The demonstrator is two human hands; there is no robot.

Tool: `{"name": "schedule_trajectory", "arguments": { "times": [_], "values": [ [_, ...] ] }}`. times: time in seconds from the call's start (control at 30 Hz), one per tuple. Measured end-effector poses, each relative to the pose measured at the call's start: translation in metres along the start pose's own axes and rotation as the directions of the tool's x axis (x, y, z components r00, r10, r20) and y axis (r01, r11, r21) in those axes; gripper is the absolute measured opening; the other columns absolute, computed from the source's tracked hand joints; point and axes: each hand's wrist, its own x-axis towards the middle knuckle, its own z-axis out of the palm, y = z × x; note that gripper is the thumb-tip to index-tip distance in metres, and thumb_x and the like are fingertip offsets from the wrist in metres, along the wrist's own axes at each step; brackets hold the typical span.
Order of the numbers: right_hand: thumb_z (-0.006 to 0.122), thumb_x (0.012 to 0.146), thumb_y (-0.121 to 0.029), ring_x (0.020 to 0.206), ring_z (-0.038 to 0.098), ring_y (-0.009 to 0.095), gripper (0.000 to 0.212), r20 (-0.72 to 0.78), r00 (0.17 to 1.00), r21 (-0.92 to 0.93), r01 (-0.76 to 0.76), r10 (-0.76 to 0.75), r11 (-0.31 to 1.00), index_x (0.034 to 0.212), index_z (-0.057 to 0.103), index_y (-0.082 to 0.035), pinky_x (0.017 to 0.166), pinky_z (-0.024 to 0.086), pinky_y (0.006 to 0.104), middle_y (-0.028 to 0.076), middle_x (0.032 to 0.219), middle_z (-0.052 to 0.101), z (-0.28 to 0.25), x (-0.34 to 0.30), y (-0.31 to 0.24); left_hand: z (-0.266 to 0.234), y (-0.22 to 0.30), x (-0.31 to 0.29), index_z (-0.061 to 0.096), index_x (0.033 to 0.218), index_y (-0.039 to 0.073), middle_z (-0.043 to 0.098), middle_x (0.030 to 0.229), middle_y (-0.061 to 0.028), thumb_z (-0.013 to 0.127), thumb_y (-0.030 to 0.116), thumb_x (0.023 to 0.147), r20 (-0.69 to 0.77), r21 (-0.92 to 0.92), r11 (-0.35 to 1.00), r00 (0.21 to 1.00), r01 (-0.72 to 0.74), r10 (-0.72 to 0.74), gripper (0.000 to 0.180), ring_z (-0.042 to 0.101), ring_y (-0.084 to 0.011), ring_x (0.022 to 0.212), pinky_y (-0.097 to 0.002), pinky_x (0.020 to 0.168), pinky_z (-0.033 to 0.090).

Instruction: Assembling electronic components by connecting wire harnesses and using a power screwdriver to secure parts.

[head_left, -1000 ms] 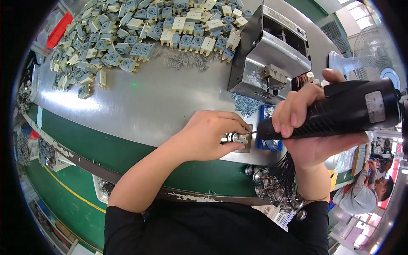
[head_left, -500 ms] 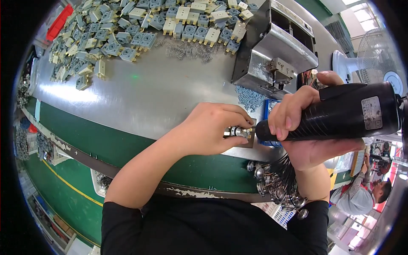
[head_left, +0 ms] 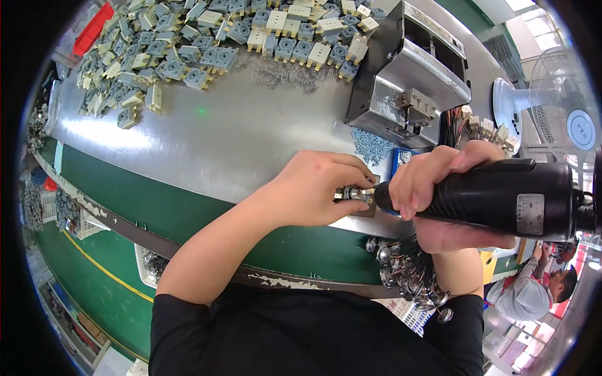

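In my right hand (head_left: 433, 188) is a black electric screwdriver (head_left: 495, 199), lying almost level with its nose to the left. My left hand (head_left: 323, 188) pinches a small metal part (head_left: 354, 193) between thumb and fingers. The screwdriver's tip meets the right side of that part. Under it, a small flat metal plate (head_left: 369, 212) shows in part at the bench edge. My fingers cover much of the part, so its full shape stays hidden. Small bluish screws (head_left: 371, 145) lie piled just beyond my hands, beside a blue box (head_left: 399, 160).
Many grey and cream switch-like parts (head_left: 207, 56) cover the far bench, with loose springs (head_left: 291, 74) before them. A steel fixture (head_left: 414, 81) stands at far right, near a fan (head_left: 580, 128). Round metal parts on black wires (head_left: 407, 276) hang by my right forearm. Another person (head_left: 533, 294) sits at right.
The back end of the screwdriver has swung down toward me, and my right hand has shifted slightly with it. My left hand keeps its hold on the metal part.
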Motion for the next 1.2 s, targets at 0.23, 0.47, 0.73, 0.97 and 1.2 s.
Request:
{"name": "schedule_trajectory", "arguments": {
  "times": [0.23,0.47,0.73,0.97,1.2],
  "values": [
    [0.062,0.078,-0.092,0.053,0.056,0.021,0.102,-0.009,0.998,0.007,-0.062,0.062,0.998,0.133,0.04,-0.009,0.051,0.049,0.036,0.008,0.07,0.055,0.001,-0.003,-0.004,-0.002,0.001,0.0,0.08,0.099,0.007,0.078,0.11,-0.0025,0.084,0.024,0.083,-0.003,0.003,1.0,1.0,-0.014,0.014,0.023,0.076,-0.0244,0.097,-0.036,0.083,0.06],
    [0.064,0.08,-0.09,0.053,0.057,0.021,0.114,-0.031,0.992,0.005,-0.119,0.119,0.993,0.153,0.036,-0.006,0.052,0.05,0.036,0.008,0.069,0.055,0.001,-0.001,-0.009,-0.002,0.003,0.002,0.08,0.099,0.008,0.078,0.111,-0.0027,0.084,0.023,0.083,0.01,-0.008,1.0,1.0,0.007,-0.006,0.022,0.076,-0.0248,0.097,-0.0365,0.083,0.06],
    [0.054,0.084,-0.093,0.059,0.055,0.019,0.115,-0.119,0.992,0.136,0.058,-0.042,0.989,0.16,0.031,-0.011,0.056,0.049,0.0378,0.006,0.079,0.054,-0.011,0.022,-0.013,0.001,0.001,0.001,0.08,0.101,0.006,0.079,0.111,-0.0059,0.085,0.018,0.08,0.001,0.009,0.999,0.999,-0.04,0.04,0.025,0.076,-0.0267,0.099,-0.0374,0.085,0.061],
    [0.051,0.08,-0.097,0.058,0.053,0.019,0.117,-0.114,0.993,0.104,0.013,-0.001,0.994,0.158,0.031,-0.012,0.057,0.05,0.037,0.007,0.079,0.054,-0.007,0.02,-0.004,-0.002,0.004,0.004,0.079,0.102,0.008,0.078,0.113,-0.0034,0.082,0.02,0.082,-0.001,0.046,0.998,0.999,-0.048,0.048,0.024,0.075,-0.0259,0.099,-0.0379,0.085,0.06],
    [0.049,0.078,-0.1,0.057,0.054,0.019,0.119,-0.107,0.992,0.039,-0.059,0.063,0.998,0.156,0.03,-0.012,0.057,0.05,0.0364,0.006,0.077,0.053,-0.005,0.02,0.0,-0.003,0.002,0.002,0.079,0.103,0.008,0.078,0.114,-0.0038,0.081,0.022,0.083,0.021,0.042,0.999,1.0,-0.011,0.01,0.025,0.075,-0.0262,0.1,-0.0383,0.085,0.06]
  ]
}}
